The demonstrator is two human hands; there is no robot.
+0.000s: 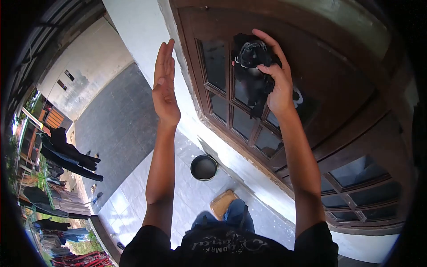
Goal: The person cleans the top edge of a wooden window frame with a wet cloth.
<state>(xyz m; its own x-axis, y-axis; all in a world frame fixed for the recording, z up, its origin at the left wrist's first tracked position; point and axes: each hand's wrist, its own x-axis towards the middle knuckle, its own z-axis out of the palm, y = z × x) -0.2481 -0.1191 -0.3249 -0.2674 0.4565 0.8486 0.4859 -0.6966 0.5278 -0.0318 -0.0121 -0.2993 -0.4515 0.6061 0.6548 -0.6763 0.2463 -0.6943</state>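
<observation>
My right hand (280, 82) is wrapped round a bunched black cloth (255, 75) with a few whitish patches. The cloth lies against the brown wooden door or window frame (200, 20), over its glass panes (242, 122), and one end hangs down. Raised at the left, my left hand (165, 89) is empty, its fingers stretched upward. It stands in front of the white wall edge, apart from the cloth and the frame.
A dark bucket (204, 167) stands on the pale tiled floor (178, 196), beside a tan block-like object (223, 204) near my legs. Clothes (66, 153) hang at the far left. A grey paved area (118, 107) lies beyond the wall.
</observation>
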